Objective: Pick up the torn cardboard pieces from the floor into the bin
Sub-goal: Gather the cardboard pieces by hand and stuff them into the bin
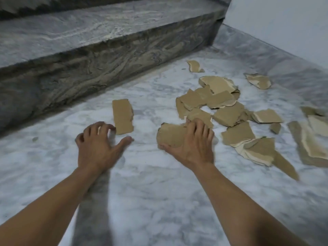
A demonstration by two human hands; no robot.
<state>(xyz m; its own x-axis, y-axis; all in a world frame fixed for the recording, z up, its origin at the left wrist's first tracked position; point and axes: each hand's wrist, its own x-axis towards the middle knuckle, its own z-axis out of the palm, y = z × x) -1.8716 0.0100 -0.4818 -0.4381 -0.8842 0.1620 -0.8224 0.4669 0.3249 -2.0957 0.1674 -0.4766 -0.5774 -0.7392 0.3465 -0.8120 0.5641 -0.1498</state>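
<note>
Several torn brown cardboard pieces lie scattered on the marble floor (pixel 150 174), most in a heap (pixel 218 102) at centre right. My right hand (pixel 193 144) presses down on one ragged cardboard piece (pixel 170 134), thumb at its near edge and fingers curled over its right side. My left hand (pixel 99 142) hovers with fingers spread and curled, fingertips just short of a long rectangular cardboard strip (pixel 122 116) that lies apart from the heap. No bin is in view.
A grey marble step (pixel 88 55) rises along the left and back. A pale wall (pixel 284 23) closes the right back corner. More cardboard scraps (pixel 312 139) lie at the right edge; a small one (pixel 194 66) lies near the step.
</note>
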